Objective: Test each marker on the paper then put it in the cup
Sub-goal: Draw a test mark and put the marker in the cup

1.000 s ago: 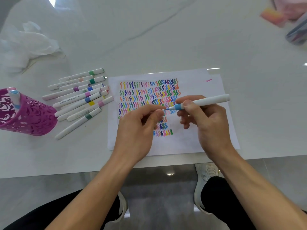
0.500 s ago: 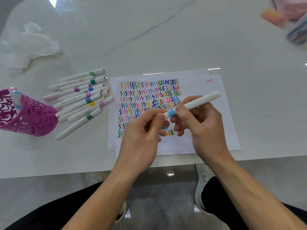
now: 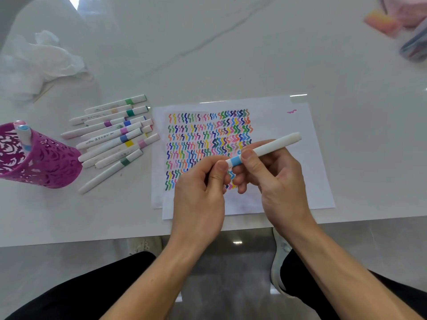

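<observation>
A white marker with a light blue band (image 3: 265,149) is held over the paper (image 3: 279,125), which is covered with rows of coloured squiggles. My right hand (image 3: 275,179) grips the marker's barrel just behind the band. My left hand (image 3: 201,192) pinches the marker's cap end, and its fingers hide the cap. Several capped markers (image 3: 113,137) lie in a loose pile left of the paper. The magenta perforated cup (image 3: 46,162) stands at the far left with two markers (image 3: 23,132) upright in it.
Crumpled white plastic (image 3: 39,63) lies at the back left. Pink and blue items (image 3: 402,24) sit at the far right corner. The table's front edge (image 3: 92,239) runs just below the paper, with my legs and shoes beneath.
Both hands have drawn nearer to me with the marker. My left fingers have closed over its cap end, and the marker now tilts more steeply up to the right.
</observation>
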`<state>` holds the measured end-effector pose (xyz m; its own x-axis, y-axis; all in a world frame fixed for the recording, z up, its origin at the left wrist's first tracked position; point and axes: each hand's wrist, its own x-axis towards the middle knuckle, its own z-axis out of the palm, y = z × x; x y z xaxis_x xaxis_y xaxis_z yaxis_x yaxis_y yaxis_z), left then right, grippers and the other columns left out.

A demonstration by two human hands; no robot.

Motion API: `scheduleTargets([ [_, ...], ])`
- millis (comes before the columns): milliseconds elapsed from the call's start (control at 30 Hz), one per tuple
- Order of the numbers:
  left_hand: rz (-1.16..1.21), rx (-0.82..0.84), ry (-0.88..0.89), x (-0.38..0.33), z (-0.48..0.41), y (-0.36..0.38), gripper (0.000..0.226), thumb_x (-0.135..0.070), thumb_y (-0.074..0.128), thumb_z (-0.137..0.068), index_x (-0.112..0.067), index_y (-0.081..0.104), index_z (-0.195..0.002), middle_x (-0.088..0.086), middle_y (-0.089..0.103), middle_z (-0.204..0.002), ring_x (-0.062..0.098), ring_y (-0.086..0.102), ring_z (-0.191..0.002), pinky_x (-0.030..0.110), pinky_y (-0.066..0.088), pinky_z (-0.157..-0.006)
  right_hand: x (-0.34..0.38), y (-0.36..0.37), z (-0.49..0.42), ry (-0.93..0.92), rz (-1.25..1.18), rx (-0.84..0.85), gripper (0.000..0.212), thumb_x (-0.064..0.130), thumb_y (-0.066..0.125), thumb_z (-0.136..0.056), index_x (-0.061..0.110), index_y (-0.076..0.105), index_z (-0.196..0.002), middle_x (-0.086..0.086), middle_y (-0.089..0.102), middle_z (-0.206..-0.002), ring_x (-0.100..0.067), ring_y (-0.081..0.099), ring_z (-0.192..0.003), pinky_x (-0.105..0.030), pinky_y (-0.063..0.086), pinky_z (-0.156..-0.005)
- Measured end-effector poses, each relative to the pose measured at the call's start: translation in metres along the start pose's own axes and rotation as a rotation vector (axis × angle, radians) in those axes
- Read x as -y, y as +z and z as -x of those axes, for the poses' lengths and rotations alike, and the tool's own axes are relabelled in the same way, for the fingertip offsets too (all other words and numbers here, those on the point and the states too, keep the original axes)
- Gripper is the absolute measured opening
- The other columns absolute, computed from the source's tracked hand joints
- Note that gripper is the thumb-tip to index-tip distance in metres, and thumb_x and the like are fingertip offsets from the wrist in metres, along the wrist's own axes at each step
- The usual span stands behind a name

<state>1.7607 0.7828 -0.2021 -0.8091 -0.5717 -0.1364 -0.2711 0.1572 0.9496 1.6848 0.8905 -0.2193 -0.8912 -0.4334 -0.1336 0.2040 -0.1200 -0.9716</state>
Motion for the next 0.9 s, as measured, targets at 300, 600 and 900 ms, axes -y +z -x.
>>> scheduleTargets([
  [300, 0.032, 0.002, -0.030, -0.001, -0.007, -0.006, 0.022, -0.022, 0.055, -0.104, -0.034, 0.068, -0.091, -0.014, 0.066, -0.071, 0.000, 0.060, -0.065, 0.012, 0.047, -0.060, -0.006, 0.005, -0.001, 0.042, -0.022, 0.008, 0.014, 0.027, 0.065, -0.099, 0.014, 0.069, -0.099, -0.005, 0.073, -0.074, -0.021, 0.067, -0.062, -0.029, 0.057, -0.062],
  [600, 0.162, -0.147, -0.048, -0.005, -0.017, -0.028, 0.005, -0.028, 0.068, -0.096, -0.030, 0.073, -0.096, 0.007, 0.070, -0.084, 0.024, 0.064, -0.074, 0.040, 0.056, -0.069, -0.010, 0.006, -0.011, 0.107, 0.091, -0.044, 0.028, 0.037, 0.068, -0.095, 0.011, 0.071, -0.105, -0.003, 0.070, -0.069, -0.016, 0.061, -0.056, -0.026, 0.052, -0.052],
  [900, 0.202, -0.459, 0.067, -0.010, -0.024, -0.071, 0.008, -0.033, 0.074, -0.092, -0.028, 0.073, -0.097, -0.013, 0.069, -0.081, 0.004, 0.060, -0.075, 0.026, 0.054, -0.067, -0.018, -0.008, -0.019, -0.009, 0.362, -0.208, 0.005, 0.030, 0.068, -0.102, 0.028, 0.069, -0.097, 0.008, 0.073, -0.073, -0.005, 0.067, -0.062, -0.018, 0.051, -0.057],
])
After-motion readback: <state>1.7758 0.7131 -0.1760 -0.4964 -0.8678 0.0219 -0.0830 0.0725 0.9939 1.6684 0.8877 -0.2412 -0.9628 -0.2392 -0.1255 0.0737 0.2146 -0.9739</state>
